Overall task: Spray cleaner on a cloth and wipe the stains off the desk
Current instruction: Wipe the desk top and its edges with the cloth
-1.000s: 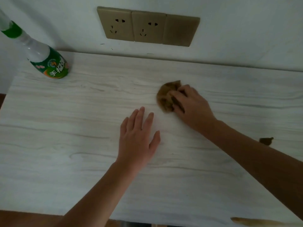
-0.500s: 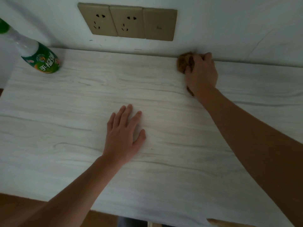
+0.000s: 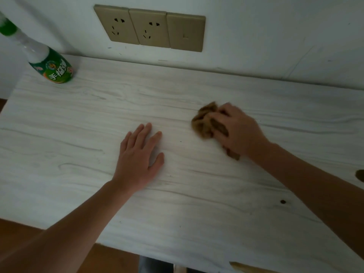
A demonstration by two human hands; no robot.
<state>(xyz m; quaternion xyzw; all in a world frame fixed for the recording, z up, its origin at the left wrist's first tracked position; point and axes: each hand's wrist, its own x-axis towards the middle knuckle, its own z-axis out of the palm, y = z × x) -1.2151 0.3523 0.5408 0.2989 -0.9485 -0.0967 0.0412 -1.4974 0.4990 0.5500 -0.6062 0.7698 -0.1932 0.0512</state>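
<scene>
A crumpled brown cloth (image 3: 202, 121) lies on the pale wood-grain desk (image 3: 78, 125), right of centre. My right hand (image 3: 239, 131) grips it, fingers curled over the bunched fabric, and presses it onto the desk. My left hand (image 3: 138, 158) rests flat on the desk to the left of the cloth, fingers straight and spread. The green and white cleaner bottle (image 3: 50, 65) stands at the desk's far left corner by the wall. A small dark stain (image 3: 283, 201) shows at the right, under my right forearm, and a larger dark spot (image 3: 360, 174) sits at the right edge.
Gold wall sockets (image 3: 149, 28) are set into the white wall above the desk's back edge. A brown floor (image 3: 15, 233) shows below the near edge at the left. A tan mark (image 3: 248, 267) lies at the near edge on the right.
My right hand has drawn the cloth back from the wall edge toward me, to the middle of the desk. My left hand has stayed flat on the desk.
</scene>
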